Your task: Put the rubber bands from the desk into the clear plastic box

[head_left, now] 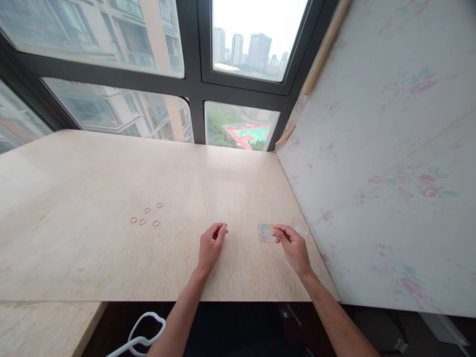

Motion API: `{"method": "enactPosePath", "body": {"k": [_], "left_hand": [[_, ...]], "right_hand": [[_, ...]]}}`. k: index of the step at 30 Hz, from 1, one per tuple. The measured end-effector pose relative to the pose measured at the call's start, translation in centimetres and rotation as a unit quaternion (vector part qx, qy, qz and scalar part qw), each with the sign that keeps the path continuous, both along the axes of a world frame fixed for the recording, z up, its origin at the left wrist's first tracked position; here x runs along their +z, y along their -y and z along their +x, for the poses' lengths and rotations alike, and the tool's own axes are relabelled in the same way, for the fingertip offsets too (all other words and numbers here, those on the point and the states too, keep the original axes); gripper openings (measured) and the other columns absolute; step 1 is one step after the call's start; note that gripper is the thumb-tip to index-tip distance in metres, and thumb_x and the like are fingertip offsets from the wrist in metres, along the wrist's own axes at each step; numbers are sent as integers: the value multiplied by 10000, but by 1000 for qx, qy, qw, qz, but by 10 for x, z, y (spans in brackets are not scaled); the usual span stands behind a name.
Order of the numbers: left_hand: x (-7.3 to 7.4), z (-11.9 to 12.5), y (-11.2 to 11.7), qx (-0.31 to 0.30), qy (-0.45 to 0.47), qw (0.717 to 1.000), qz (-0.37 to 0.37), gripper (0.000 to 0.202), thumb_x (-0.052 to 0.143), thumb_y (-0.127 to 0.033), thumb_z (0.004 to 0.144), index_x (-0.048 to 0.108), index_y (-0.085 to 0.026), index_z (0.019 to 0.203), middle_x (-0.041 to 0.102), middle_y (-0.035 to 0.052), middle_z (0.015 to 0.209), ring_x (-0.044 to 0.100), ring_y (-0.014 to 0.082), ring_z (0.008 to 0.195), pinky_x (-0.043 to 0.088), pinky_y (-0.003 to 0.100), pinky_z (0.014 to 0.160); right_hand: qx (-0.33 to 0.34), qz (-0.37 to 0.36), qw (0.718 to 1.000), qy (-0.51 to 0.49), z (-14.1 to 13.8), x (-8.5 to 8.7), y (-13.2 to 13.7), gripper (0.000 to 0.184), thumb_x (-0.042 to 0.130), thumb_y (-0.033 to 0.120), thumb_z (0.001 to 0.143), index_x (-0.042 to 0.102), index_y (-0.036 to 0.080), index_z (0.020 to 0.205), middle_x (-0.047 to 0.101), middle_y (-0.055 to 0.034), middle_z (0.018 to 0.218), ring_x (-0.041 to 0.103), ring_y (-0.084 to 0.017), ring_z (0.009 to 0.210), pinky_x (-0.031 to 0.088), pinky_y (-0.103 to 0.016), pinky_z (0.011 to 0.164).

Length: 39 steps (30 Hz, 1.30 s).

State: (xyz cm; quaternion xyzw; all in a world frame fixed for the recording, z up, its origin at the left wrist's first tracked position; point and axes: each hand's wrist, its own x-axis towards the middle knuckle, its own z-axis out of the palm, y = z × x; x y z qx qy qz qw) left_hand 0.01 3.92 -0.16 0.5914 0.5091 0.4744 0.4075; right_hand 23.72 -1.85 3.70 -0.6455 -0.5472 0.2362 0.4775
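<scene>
"Head view: where's the clear container (263, 237)?"
"Toward the bench's (230, 188) front right corner."
"What's beside it?"
"Right hand (296, 248), over its right side; whether it grips, I can't tell. Left hand (211, 247) is curled closed, contents hidden."
"Farther out?"
"Loose rings (156, 226), toward the left edge."

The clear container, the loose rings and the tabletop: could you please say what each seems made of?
Container: probably plastic, clear and smooth-looking, with its inside showing through.
Rings: perhaps rubber, thin reddish or greyish bands; finish too small to tell.
Tabletop: stone or patterned laminate, veined beige with a soft sheen.
</scene>
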Motion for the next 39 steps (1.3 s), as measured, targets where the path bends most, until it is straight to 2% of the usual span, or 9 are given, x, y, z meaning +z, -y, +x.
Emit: {"method": "enactPosePath", "body": {"k": [5,8,15,20,25,30,33,39], "left_hand": [[-1,0,0,3,1,1000,-3,254,513,-386,880,653,-174,869,680,50,783,644,180,751,513,282,691],[-1,1,0,3,-6,1000,-1,249,513,-379,882,652,-175,861,679,45,773,640,176,738,509,277,684],[0,1,0,5,-8,1000,-1,237,511,-368,884,650,-178,851,678,39,768,639,171,732,505,268,676],[1,1,0,6,-11,1000,-1,223,512,-355,881,648,-180,852,684,37,770,645,171,733,492,263,668],[0,1,1,6,-10,1000,-2,226,508,-357,883,647,-180,854,684,37,773,644,169,732,486,262,667],[2,1,2,3,-13,1000,4,236,504,-366,881,646,-180,852,685,39,766,639,169,719,490,263,657],[3,0,2,5,-13,1000,5,241,506,-372,879,648,-179,851,687,43,763,640,172,716,496,264,650],[1,0,2,22,20,999,-14,258,522,-386,877,664,-171,872,693,51,765,641,169,696,518,267,636]], "right_hand": [[58,53,990,114,4,-5,-6,260,443,276,924,685,192,972,691,-47,803,624,-163,685,515,-304,666],[77,63,984,151,6,-9,-11,268,426,253,938,682,200,995,702,-50,842,648,-173,744,529,-319,695],[90,72,976,184,8,-14,-17,290,442,340,958,702,224,1016,729,-70,969,674,-215,898,539,-395,811],[57,71,979,184,19,-9,-11,318,441,396,962,700,222,1027,728,-72,992,675,-220,917,538,-400,829],[6,64,984,167,32,-4,10,305,462,401,949,692,212,1016,727,-72,970,680,-220,896,531,-387,835],[-79,16,987,136,42,-17,38,326,489,443,913,693,201,993,733,-85,949,686,-230,870,540,-377,805],[-100,-18,988,116,45,-27,52,357,499,471,887,700,190,978,738,-99,939,688,-247,882,544,-383,800],[-152,-96,983,46,49,-35,60,459,536,539,818,697,157,1013,739,-123,938,694,-273,856,542,-407,813]]}}
